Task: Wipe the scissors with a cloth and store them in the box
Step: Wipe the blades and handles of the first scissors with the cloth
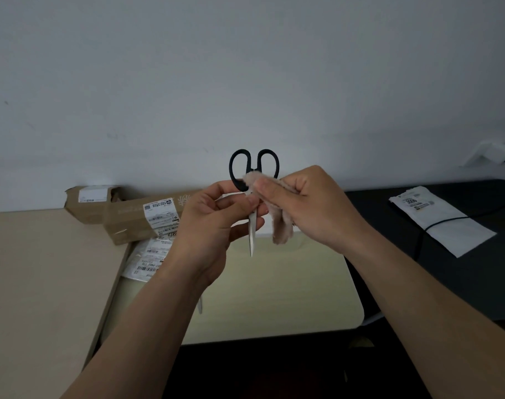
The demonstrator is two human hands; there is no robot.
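I am seeing the left hand [214, 217] pinching the scissors [251, 230] by the blades, handles up. The right hand [306, 203] is pinching the cloth [278, 223] against them, and the box [274, 298] is lying below them.

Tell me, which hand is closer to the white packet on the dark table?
Right. The right hand is left of the white packet; the left hand is farther left, beyond the scissors.

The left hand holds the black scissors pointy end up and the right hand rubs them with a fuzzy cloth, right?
No: the head view shows the black scissors pointing down, handles on top. The left hand holds them, and the right hand rubs them with the fuzzy cloth.
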